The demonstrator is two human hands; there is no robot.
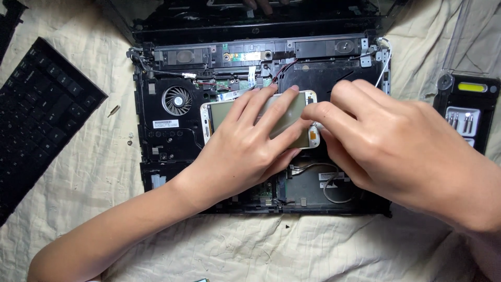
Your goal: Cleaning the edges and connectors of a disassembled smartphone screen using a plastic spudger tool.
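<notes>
A white phone (216, 112) with a grey screen lies flat on top of an opened black laptop base (172, 141). My left hand (245, 149) rests palm down on the phone, fingers spread across its screen and holding it in place. My right hand (376, 143) comes in from the right. Its thumb and forefinger pinch at the phone's right end, near a small orange spot on the white frame. The laptop's round fan (177, 100), speakers and thin wires lie bare around the phone.
A detached black keyboard (36, 115) lies at the left on a wrinkled cream cloth (104, 172). A black case of screwdriver bits (467, 115) sits at the right. A loose bit (113, 110) and small screws lie beside the laptop's left edge.
</notes>
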